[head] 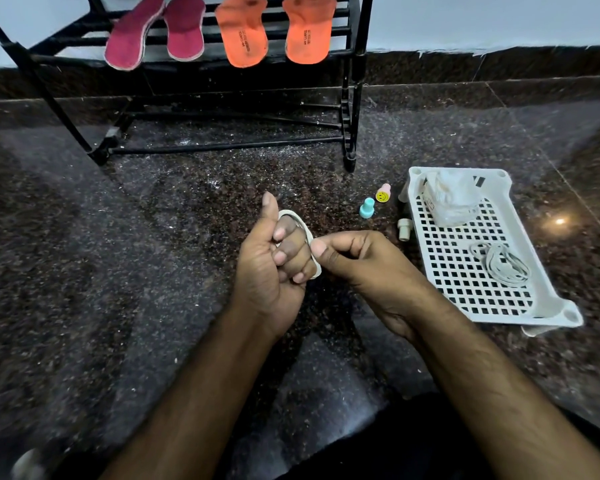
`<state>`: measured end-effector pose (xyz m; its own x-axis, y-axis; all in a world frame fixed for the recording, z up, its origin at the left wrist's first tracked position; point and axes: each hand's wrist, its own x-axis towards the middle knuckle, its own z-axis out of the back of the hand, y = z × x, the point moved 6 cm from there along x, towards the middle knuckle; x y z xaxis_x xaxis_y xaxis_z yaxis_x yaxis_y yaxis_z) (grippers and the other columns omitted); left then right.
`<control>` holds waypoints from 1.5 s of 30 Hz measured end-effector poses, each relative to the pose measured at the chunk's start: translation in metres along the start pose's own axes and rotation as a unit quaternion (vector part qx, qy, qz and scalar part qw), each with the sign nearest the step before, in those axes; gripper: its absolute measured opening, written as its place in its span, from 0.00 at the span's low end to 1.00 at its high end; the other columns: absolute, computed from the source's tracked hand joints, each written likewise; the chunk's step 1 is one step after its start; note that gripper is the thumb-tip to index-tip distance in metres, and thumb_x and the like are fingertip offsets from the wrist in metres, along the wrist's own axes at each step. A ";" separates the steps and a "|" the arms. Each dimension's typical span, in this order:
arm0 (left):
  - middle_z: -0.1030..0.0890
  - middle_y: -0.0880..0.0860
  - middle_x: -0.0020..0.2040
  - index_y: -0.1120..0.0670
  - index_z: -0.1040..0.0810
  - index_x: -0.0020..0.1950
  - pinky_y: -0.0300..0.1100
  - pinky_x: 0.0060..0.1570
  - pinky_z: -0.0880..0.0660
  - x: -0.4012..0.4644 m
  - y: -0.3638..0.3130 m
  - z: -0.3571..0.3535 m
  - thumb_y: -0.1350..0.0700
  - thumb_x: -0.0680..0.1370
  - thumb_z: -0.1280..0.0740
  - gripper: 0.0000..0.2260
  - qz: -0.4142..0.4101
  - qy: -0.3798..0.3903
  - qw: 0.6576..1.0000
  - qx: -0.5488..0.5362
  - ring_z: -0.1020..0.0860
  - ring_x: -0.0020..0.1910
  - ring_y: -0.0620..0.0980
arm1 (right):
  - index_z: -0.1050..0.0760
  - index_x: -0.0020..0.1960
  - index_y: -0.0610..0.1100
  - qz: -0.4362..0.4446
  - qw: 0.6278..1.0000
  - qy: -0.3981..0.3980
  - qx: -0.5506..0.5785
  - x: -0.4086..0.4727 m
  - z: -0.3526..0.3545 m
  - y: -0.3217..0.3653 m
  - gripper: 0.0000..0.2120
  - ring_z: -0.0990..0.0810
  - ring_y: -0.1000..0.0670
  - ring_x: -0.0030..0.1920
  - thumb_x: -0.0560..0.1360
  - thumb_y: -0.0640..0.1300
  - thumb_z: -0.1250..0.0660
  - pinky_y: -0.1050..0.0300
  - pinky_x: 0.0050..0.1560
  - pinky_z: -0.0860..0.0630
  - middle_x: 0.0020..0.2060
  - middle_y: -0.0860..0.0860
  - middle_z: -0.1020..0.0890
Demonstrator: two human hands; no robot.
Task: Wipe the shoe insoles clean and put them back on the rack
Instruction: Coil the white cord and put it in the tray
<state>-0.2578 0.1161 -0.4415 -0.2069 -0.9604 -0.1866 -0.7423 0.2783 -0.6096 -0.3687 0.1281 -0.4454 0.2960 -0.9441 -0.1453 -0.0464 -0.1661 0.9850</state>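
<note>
With all four insoles (243, 32) resting on the rack (354, 81) at twelve o'clock, the left hand (274, 258) curls around a pale band (307, 237) the right hand (354, 261) pinches, best stretched gently, evenly.

Four insoles (184, 27) on rack (355, 81), at rear of floor (153, 237). Tray (534, 244) on floor, right of both hands, holding bag (452, 199) at far end, bands (499, 263) nearer. Two stampers (374, 202) just left of tray.
</note>
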 end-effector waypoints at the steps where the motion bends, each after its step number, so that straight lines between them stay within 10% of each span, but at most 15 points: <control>1: 0.40 0.46 0.20 0.51 0.36 0.32 0.37 0.20 0.46 0.000 0.001 0.001 0.41 0.84 0.46 0.24 0.001 -0.001 1.000 -0.001 0.46 0.17 0.41 | 0.16 0.51 0.35 0.001 1.000 -0.014 -0.006 -0.001 0.003 0.001 0.09 0.20 0.53 0.46 0.80 0.40 0.32 0.58 0.56 0.25 0.46 0.39 0.14; 8: 0.40 0.46 0.20 0.51 0.36 0.31 0.38 0.24 0.46 0.001 0.010 -0.012 0.40 0.83 0.45 0.24 0.016 -0.010 1.000 0.007 0.44 0.16 0.41 | 0.14 0.47 0.50 0.048 0.975 -0.117 -0.183 -0.004 0.024 0.012 0.14 0.19 0.42 0.38 0.72 0.59 0.31 0.39 0.48 0.20 0.38 0.44 0.14; 22: 0.19 0.51 0.39 0.63 0.22 0.55 0.41 0.50 0.22 0.023 0.112 -0.103 0.58 0.83 0.37 0.09 0.060 0.015 0.987 0.148 0.21 0.38 0.44 | 0.17 0.39 0.44 -0.036 0.910 -0.317 -0.266 -0.077 0.164 0.030 0.14 0.22 0.54 0.29 0.77 0.52 0.30 0.55 0.35 0.25 0.29 0.53 0.17; 26: 0.14 0.58 0.45 0.62 0.20 0.56 0.41 0.39 0.20 0.033 0.131 -0.101 0.60 0.78 0.29 0.08 0.007 -0.056 0.922 0.383 0.16 0.42 0.52 | 0.18 0.39 0.43 -0.118 0.899 -0.334 -0.259 -0.089 0.205 0.008 0.14 0.16 0.49 0.34 0.74 0.54 0.28 0.50 0.40 0.18 0.31 0.51 0.16; 30: 0.19 0.46 0.34 0.53 0.19 0.45 0.34 0.32 0.25 0.047 0.138 -0.110 0.53 0.73 0.23 0.08 -0.095 -0.084 0.792 0.597 0.22 0.29 0.37 | 0.21 0.37 0.42 -0.199 0.875 -0.320 -0.302 -0.091 0.224 -0.013 0.15 0.16 0.45 0.40 0.71 0.53 0.28 0.49 0.46 0.18 0.35 0.49 0.16; 35: 0.16 0.49 0.43 0.48 0.18 0.51 0.53 0.55 0.25 0.064 0.156 -0.106 0.42 0.73 0.27 0.13 -0.142 -0.074 0.599 0.785 0.20 0.48 0.54 | 0.20 0.49 0.43 -0.269 0.843 -0.276 -0.376 -0.076 0.224 -0.025 0.13 0.17 0.44 0.49 0.72 0.51 0.30 0.57 0.45 0.26 0.47 0.47 0.17; 41: 0.20 0.51 0.57 0.48 0.17 0.58 0.51 0.60 0.36 0.071 0.166 -0.105 0.45 0.77 0.29 0.13 -0.134 -0.052 0.506 0.850 0.30 0.60 0.54 | 0.21 0.50 0.46 -0.296 0.795 -0.276 -0.452 -0.057 0.235 -0.046 0.16 0.25 0.44 0.41 0.69 0.55 0.29 0.55 0.42 0.28 0.45 0.46 0.19; 45: 0.23 0.52 0.60 0.49 0.18 0.60 0.52 0.64 0.37 0.073 0.168 -0.105 0.46 0.77 0.29 0.14 -0.116 -0.035 0.515 0.849 0.32 0.62 0.54 | 0.21 0.50 0.46 -0.298 0.781 -0.289 -0.467 -0.055 0.237 -0.050 0.19 0.25 0.44 0.39 0.67 0.58 0.28 0.54 0.42 0.27 0.44 0.46 0.19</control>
<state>-0.4653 0.0912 -0.4767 -0.1711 -0.9839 0.0521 0.8965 -0.1774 -0.4059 -0.6086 0.1204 -0.5084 -0.4924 -0.7941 -0.3562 0.7312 -0.5994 0.3256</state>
